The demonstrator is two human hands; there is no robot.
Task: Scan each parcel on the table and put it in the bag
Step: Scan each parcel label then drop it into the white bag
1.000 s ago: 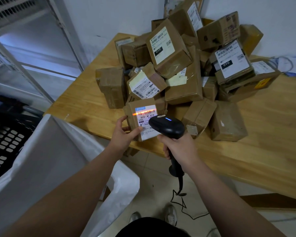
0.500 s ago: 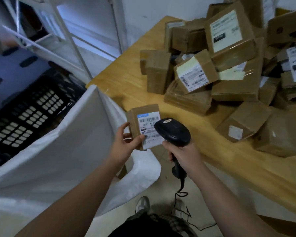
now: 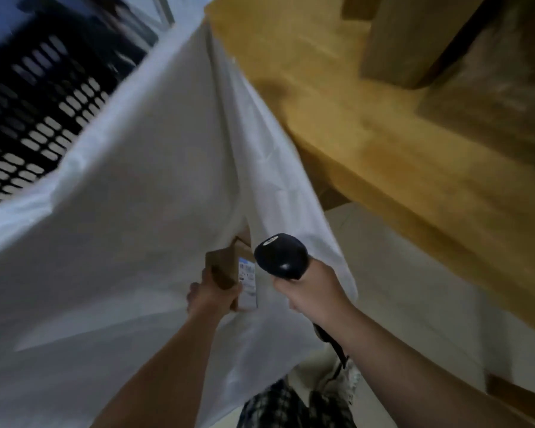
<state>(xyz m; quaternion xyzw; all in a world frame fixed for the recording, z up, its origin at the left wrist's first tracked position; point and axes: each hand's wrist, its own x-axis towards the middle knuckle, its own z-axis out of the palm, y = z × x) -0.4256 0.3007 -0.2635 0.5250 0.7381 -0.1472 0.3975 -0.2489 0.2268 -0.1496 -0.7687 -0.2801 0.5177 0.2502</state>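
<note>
My left hand (image 3: 212, 296) grips a small brown cardboard parcel (image 3: 229, 268) with a white label, held over the open mouth of the big white bag (image 3: 121, 211). Another brown box shows just beyond it inside the bag. My right hand (image 3: 314, 288) holds the black barcode scanner (image 3: 281, 256) by its handle, right beside the parcel; its cable hangs down. The wooden table (image 3: 368, 143) runs along the upper right, with two blurred brown parcels (image 3: 414, 41) on it at the top edge.
A black perforated crate (image 3: 44, 103) sits at the upper left behind the bag. Pale tiled floor (image 3: 414, 288) lies under the table. My shoes and patterned shorts show at the bottom middle.
My view has swung down and left, away from the parcel pile. My left hand has carried the parcel from the table edge down over the bag; the scanner hand followed alongside.
</note>
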